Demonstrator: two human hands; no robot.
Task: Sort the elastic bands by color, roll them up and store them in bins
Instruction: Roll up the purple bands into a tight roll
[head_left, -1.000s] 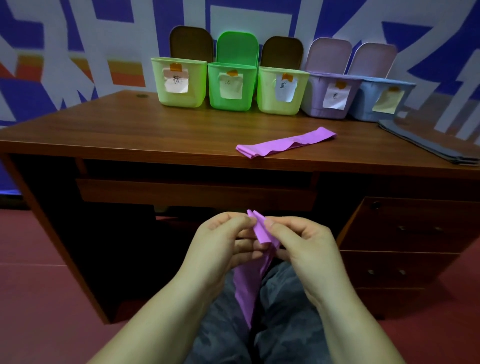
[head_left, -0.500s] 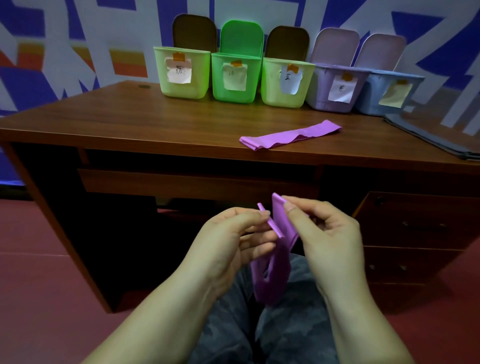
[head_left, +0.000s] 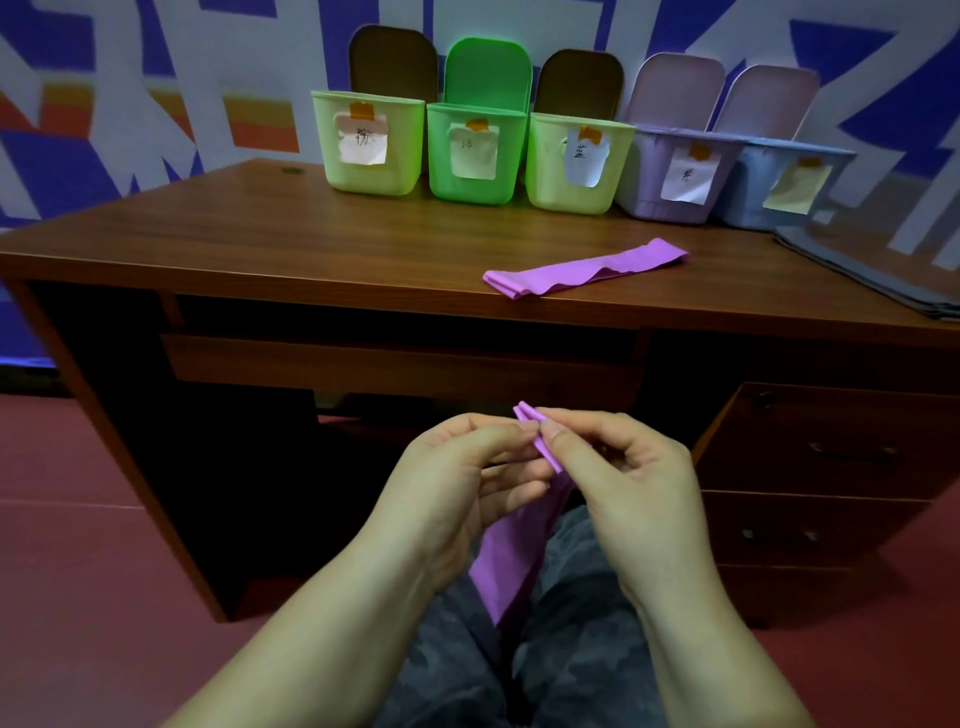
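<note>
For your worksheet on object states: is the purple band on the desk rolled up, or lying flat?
Lying flat. The purple band stretches out in a long strip along the desk, its near end folded over, with no coil visible.

Only one view on my feed: head camera, worn, wide-angle. Looks forward and down from seated height. Nearest, bottom centre: left hand (head_left: 457, 483) and right hand (head_left: 628, 478), close to lens, above lap. Beyond them desk (head_left: 260, 249) front edge spans mid frame; far edge meets wall. Row of bins (head_left: 478, 156) sits far, upper centre. Straight edges bow toward frame borders. No second view, so no shared area.
</note>
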